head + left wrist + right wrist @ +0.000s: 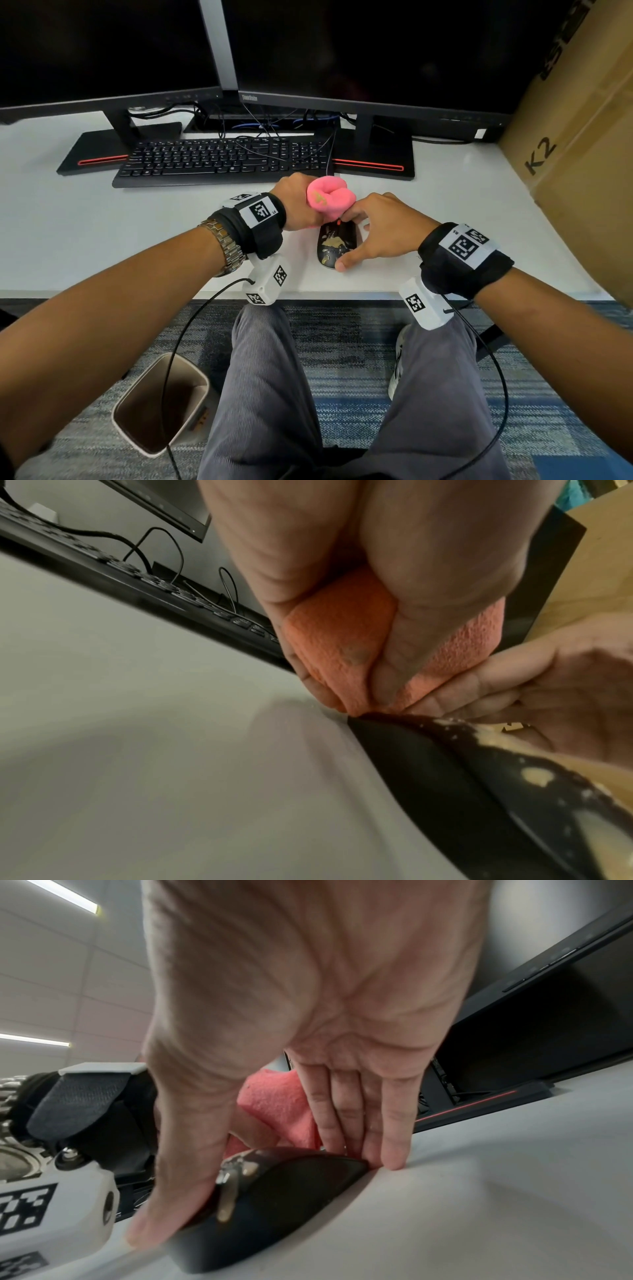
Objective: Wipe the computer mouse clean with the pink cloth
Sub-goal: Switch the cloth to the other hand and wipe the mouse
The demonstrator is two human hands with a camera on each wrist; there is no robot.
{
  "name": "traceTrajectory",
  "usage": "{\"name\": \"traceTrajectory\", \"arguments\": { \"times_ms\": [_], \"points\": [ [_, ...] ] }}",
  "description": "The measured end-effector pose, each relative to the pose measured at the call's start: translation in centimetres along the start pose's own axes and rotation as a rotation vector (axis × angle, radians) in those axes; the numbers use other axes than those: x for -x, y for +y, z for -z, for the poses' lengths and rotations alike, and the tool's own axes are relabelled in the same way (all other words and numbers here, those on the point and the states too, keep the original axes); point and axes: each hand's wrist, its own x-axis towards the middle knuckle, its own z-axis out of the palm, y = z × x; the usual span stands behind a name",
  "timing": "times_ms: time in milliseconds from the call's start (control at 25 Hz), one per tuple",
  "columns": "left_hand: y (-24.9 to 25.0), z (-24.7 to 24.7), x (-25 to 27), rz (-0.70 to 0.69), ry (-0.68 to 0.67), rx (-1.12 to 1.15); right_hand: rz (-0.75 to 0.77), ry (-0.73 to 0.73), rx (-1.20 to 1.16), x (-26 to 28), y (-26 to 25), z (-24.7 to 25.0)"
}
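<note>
A black computer mouse (334, 248) smeared with yellowish grime lies on the white desk (102, 222) near its front edge. My left hand (299, 205) grips a bunched pink cloth (330, 200) and presses its lower end onto the mouse's front end. In the left wrist view the cloth (335, 631) shows a dark stain, and its tip meets the mouse (445, 764). My right hand (363, 240) holds the mouse by its sides, thumb at the near left and fingers along the far right. The right wrist view shows that grip on the mouse (281, 1204), with the cloth (277, 1104) behind it.
A black keyboard (219, 161) lies just beyond the hands, with two dark monitors (359, 51) on stands behind it. A big cardboard box (575, 137) stands on the desk's right side. A bin (161, 404) sits on the carpet at the lower left.
</note>
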Motion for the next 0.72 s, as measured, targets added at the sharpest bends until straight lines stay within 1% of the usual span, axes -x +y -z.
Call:
{"name": "traceTrajectory", "arguments": {
  "times_ms": [240, 320, 480, 720],
  "points": [
    [0.2, 0.5, 0.6, -0.032, -0.027, -0.018, 0.003, -0.002, -0.002, 0.1, -0.1, 0.0],
    [0.2, 0.7, 0.6, -0.027, -0.034, 0.008, -0.005, 0.003, -0.002, 0.1, -0.1, 0.1],
    [0.4, 0.9, 0.0, 0.007, 0.01, 0.107, -0.013, 0.015, -0.002, 0.0, 0.1, -0.1],
    [0.1, 0.9, -1.1, 0.064, -0.015, 0.196, -0.022, 0.014, 0.007, -0.1, 0.3, -0.2]
  ]
}}
